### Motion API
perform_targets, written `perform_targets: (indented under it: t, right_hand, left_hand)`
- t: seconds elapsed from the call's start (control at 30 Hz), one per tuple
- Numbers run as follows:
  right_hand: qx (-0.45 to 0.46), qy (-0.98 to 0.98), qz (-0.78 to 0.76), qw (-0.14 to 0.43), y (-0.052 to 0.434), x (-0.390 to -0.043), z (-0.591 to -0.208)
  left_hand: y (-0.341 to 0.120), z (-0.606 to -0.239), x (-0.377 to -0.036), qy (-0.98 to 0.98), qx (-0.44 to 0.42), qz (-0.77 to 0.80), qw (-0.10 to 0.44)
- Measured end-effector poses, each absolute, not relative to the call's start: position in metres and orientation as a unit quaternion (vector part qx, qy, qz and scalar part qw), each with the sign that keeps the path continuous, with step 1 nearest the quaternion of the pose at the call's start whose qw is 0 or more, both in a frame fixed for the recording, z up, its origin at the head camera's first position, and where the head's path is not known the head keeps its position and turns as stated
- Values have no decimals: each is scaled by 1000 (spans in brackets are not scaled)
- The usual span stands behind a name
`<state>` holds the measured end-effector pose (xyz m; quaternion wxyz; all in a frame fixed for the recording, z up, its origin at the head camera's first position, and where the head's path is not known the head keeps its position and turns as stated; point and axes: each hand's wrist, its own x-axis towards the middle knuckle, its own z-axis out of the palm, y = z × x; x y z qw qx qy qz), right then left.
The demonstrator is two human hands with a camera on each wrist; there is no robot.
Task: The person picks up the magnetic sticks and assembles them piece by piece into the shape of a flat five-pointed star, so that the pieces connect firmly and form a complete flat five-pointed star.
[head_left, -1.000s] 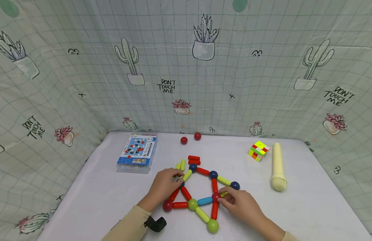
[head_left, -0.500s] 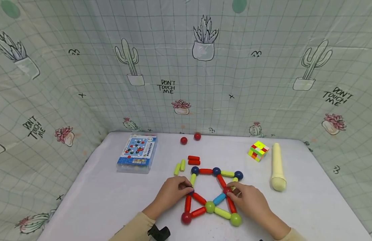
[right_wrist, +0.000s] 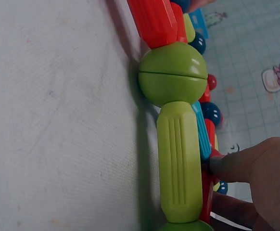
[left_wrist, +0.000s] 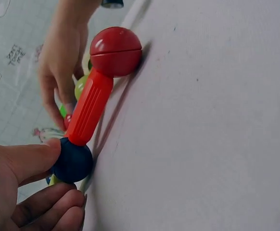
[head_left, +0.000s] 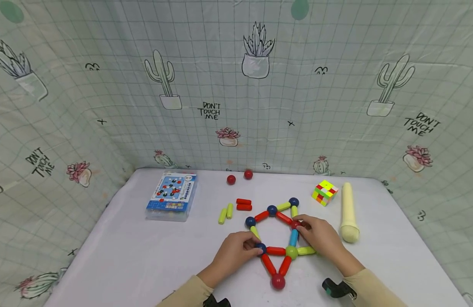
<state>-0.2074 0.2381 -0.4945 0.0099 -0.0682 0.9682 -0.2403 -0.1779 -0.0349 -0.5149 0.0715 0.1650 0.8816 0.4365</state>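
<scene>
A flat frame of coloured rods and balls lies before me, held by both hands. My left hand (head_left: 236, 253) pinches a blue ball (head_left: 261, 248) at its left side; in the left wrist view thumb and fingers close round this blue ball (left_wrist: 72, 161). My right hand (head_left: 321, 236) grips a red ball (head_left: 295, 224) at the right side. A green ball (head_left: 292, 252) joins red, blue and yellow-green rods between the hands. Another red ball (head_left: 278, 281) forms the near corner. The right wrist view shows a yellow-green rod (right_wrist: 180, 161) under the green ball; the right hand partly hides the frame's right end.
Loose yellow-green rods (head_left: 223, 215) and red rods (head_left: 244, 207) lie left of the frame. Two loose red balls (head_left: 231, 179) sit farther back. A boxed set (head_left: 172, 196) stands at left. A puzzle cube (head_left: 324, 192) and a pale yellow microphone-shaped object (head_left: 348, 213) are at right.
The frame has turned counterclockwise and shifted right, its red corner ball swinging from the left to the near side. Both hands have moved with it, keeping hold of the same balls.
</scene>
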Motion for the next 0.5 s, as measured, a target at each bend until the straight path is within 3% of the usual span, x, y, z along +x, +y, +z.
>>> perform_targets:
  t: [0.3, 0.5]
  right_hand:
    - [-80, 968, -236, 2, 236, -215, -496]
    - [-95, 970, -218, -49, 229, -212, -498]
  left_hand:
    - [-26, -515, -173, 884, 168, 433, 53]
    - [-27, -514, -171, 887, 167, 428, 51]
